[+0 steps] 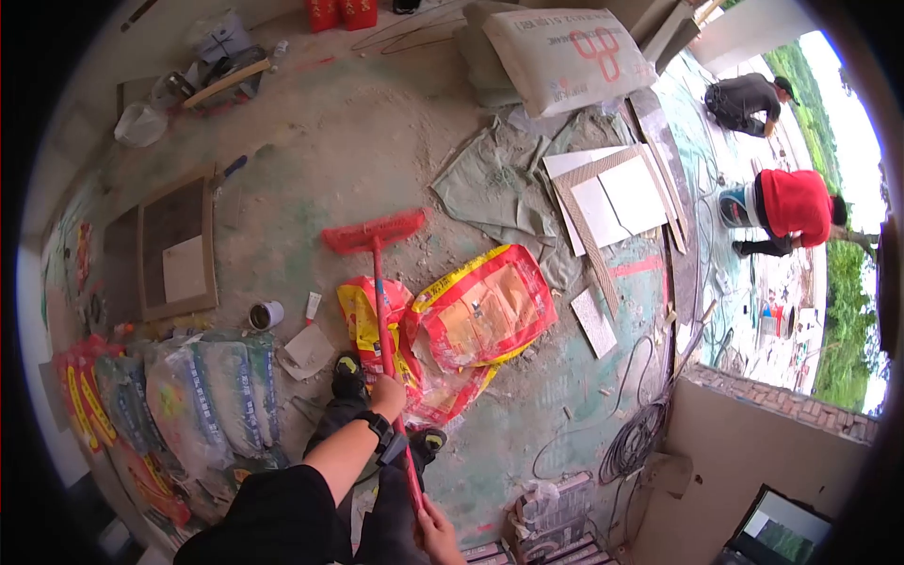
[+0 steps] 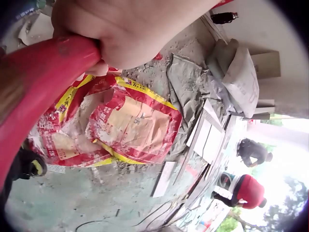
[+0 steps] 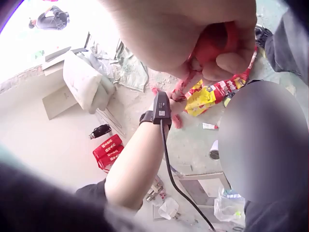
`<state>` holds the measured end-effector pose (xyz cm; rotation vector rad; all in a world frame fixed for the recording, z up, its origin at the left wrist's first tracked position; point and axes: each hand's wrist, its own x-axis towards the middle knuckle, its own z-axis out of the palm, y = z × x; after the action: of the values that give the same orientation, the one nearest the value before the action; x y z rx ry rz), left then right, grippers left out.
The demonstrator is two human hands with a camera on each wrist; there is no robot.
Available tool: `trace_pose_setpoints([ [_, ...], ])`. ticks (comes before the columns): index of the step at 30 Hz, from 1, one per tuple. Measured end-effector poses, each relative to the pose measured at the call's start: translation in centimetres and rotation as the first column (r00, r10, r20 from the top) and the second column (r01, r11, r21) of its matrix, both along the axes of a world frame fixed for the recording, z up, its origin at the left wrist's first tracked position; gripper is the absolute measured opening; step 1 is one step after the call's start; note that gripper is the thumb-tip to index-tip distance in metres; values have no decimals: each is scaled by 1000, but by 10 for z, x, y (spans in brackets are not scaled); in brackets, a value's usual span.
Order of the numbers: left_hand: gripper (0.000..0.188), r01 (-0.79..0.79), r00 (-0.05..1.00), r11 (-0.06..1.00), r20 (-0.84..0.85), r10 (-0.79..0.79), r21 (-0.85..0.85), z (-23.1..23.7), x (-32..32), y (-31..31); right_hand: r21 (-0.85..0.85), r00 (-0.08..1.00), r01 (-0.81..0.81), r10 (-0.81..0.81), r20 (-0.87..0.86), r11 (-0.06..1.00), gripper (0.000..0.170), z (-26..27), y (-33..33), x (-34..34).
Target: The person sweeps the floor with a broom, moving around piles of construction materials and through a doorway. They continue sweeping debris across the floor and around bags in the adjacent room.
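hands (image 1: pixel 387 396) (image 1: pixel 438 533) grip handle (image 1: pixel 383 325) | left wrist view: handle cut off

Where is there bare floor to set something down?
Widest patch: dusty floor between the framed panel and broom. Smaller: between the red-yellow bag and cable coil, though bits are scattered there. In head view, crowded: the sacks at lower left, the cloth and white boards at upper right.

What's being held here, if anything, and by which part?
A red broom, by its handle: the left hand grips partway along, the right hand near the end away from the bristles.
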<state>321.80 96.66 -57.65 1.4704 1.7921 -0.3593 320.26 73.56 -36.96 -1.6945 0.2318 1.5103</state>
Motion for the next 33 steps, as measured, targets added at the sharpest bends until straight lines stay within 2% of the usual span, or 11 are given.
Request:
trace_pose_setpoints([
  [1,40,27,1000,1000,15,-27,-1,-8,4,10,-82,964,128,-144,-224,988,42,23,32,19],
  [4,43,-64,980,996,185,75,-63,-60,1,51,21,985,68,-63,-162,997,42,-9,68,28],
  [8,42,297,944,930,82,-320,217,-82,22,164,92,979,123,-105,-173,988,41,-55,159,38],
  [13,36,93,995,995,26,-94,29,-76,49,310,101,947,209,-176,-267,973,43,-63,292,34],
  [15,34,-151,988,977,-44,146,-151,-43,51,327,119,938,207,-162,-307,971,45,-72,309,10],
  [18,36,-80,996,989,27,84,-128,-55,23,318,95,939,205,-168,-299,974,47,-101,298,-25],
  [20,36,52,990,993,123,-65,108,-119,-5,303,111,961,174,-145,-236,978,46,-116,284,-30],
  [24,37,-39,982,996,186,24,76,-77,17,280,139,870,244,-153,-469,960,45,-73,271,17],
  [30,22,-239,668,842,548,504,-484,52,27,258,339,925,-22,148,-349,940,51,28,263,36],
  [31,22,-240,656,847,564,502,-475,72,26,262,291,931,190,-78,-357,938,55,32,258,16],
  [33,24,-172,336,558,484,808,-812,100,23,263,174,856,311,-196,-478,934,51,74,276,20],
])
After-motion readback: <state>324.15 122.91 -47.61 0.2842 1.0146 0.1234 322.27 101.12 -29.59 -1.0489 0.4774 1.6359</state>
